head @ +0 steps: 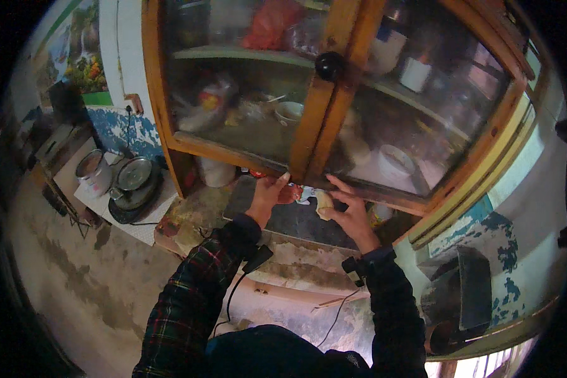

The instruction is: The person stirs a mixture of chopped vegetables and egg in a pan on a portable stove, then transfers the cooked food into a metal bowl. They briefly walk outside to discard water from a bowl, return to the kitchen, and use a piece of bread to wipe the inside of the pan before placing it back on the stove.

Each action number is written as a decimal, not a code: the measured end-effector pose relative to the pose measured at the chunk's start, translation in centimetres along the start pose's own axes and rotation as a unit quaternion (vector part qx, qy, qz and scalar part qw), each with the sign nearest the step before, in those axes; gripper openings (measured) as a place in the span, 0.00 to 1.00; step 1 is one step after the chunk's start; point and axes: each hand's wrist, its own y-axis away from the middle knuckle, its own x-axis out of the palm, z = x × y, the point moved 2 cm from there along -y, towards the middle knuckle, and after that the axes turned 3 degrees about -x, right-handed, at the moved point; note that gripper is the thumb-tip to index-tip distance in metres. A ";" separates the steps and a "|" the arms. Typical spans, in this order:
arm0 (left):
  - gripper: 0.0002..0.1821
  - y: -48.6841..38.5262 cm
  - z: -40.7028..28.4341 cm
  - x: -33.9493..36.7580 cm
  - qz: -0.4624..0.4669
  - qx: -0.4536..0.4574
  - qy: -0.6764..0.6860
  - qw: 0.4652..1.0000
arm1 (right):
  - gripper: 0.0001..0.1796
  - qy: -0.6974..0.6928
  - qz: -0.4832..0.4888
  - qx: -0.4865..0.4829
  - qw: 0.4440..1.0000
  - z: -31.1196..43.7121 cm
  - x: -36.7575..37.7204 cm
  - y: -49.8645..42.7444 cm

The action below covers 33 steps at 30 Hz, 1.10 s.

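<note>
A wooden cabinet with two glass doors (307,127) stands before me. My left hand (266,194) is at the lower edge of the left door, its thumb against the wood. Its other fingers are partly hidden, so its grip is unclear. Beside it lies a red packet (290,194), with a white and green wrapper (308,193) next to it. My right hand (354,215) holds a small pale beige object (323,206) between thumb and fingers, too blurred to name. Its index finger reaches up to the bottom of the right door. Under both hands is a dark board (288,217).
Behind the glass are a bowl (290,111), a white container (396,161), a white cup (416,74) and a red plastic bag (271,26). A black knob (329,65) juts out. At left stand a pot (93,172) and a lidded pan (134,175).
</note>
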 end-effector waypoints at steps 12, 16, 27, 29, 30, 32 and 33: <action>0.14 0.3 0.3 -3.9 0.144 -0.021 -0.103 0.984 | 0.29 -0.011 -0.030 0.090 0.995 -0.1 -0.8 -2.2; 0.13 5.5 -1.5 -17.4 0.111 -0.031 -0.151 0.982 | 0.26 -0.050 -0.090 0.070 0.992 2.7 3.6 -0.8; 0.18 22.0 -13.3 -64.8 -0.417 -0.086 -0.152 0.892 | 0.23 -0.335 0.012 0.216 0.917 9.9 36.1 -10.9; 0.16 25.0 -14.9 -71.6 -0.438 -0.036 -0.104 0.892 | 0.23 -0.403 0.057 0.212 0.888 12.5 43.4 -14.4; 0.16 25.7 -15.9 -74.8 -0.450 -0.017 -0.084 0.889 | 0.23 -0.425 0.066 0.238 0.871 13.9 46.7 -15.6; 0.12 27.3 -17.0 -79.9 -0.504 -0.012 -0.015 0.863 | 0.22 -0.410 0.102 0.258 0.869 16.2 52.2 -18.3; 0.10 27.7 -17.7 -82.4 -0.522 0.000 0.013 0.853 | 0.22 -0.425 0.121 0.261 0.858 17.3 54.9 -19.6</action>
